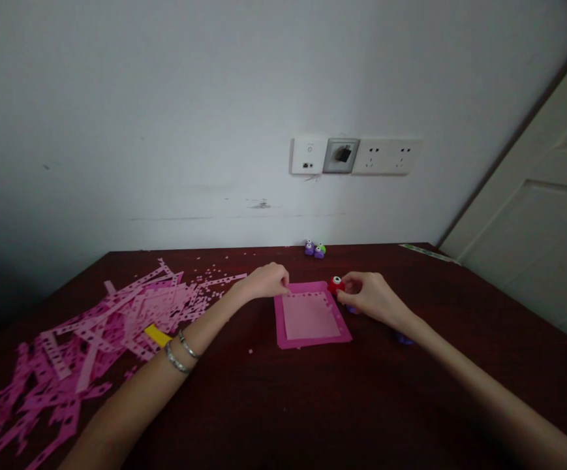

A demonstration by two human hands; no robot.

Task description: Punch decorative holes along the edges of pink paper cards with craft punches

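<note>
A pink paper square (311, 318) with a paler square on top lies flat on the dark wooden table (312, 405). My left hand (263, 282) pinches the paper's far left corner, fingers closed on it. My right hand (371, 297) grips a small red craft punch (335, 284) at the paper's far right corner. A small purple thing (402, 338) shows just under my right wrist.
A big heap of punched pink paper strips (97, 333) with a yellow scrap (157, 335) covers the table's left side. Two purple and green punches (314, 249) stand at the wall. Wall sockets (356, 155) hang above; a door (542, 215) is at right.
</note>
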